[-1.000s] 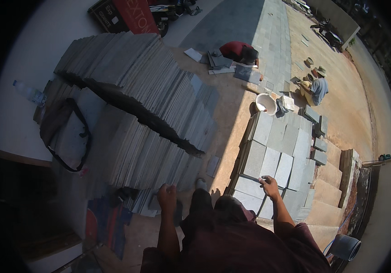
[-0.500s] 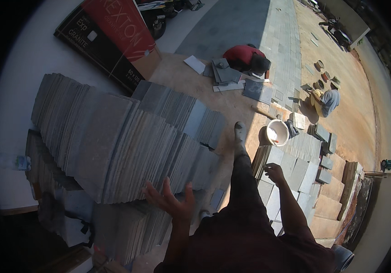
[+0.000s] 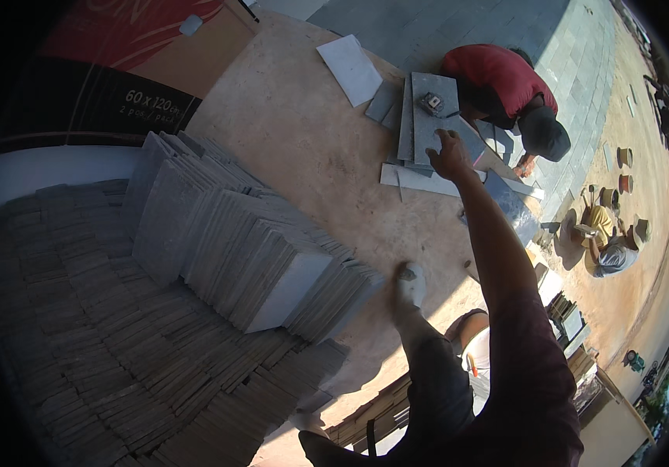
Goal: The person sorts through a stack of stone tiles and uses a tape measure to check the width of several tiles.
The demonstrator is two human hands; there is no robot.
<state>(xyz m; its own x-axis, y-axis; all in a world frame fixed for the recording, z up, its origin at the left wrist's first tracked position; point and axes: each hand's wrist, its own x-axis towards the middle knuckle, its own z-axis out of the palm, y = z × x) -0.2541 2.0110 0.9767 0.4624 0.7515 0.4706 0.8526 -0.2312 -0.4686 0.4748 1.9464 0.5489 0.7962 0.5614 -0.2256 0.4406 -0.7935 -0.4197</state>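
My right hand [image 3: 450, 156] reaches forward over a small pile of grey stone tiles [image 3: 434, 84]. Its fingers are apart, with a gap between thumb and forefinger, and nothing shows in it. Whether the fingertips touch the top tile is hard to tell. A small dark device [image 3: 432, 103] rests on that pile. Beside it, a pale tile [image 3: 350, 70] lies on the ground, and long pale strips [image 3: 420, 180] stick out below. A blue-grey tile [image 3: 510, 206] lies partly behind my forearm. My left hand is out of sight.
A co-worker in red [image 3: 498, 78] crouches just beyond the pile; another person [image 3: 615, 249] sits farther right. Rows of upright tiles [image 3: 257, 249] stand at left, near a large box [image 3: 109, 101]. A white bucket [image 3: 476, 350] is partly hidden by my arm. Paving [image 3: 584, 124] stretches behind.
My view has moved forward, nearer the tile pile and the co-worker in red. My right arm has stretched out from above the tile stacks; my left hand has left the view.
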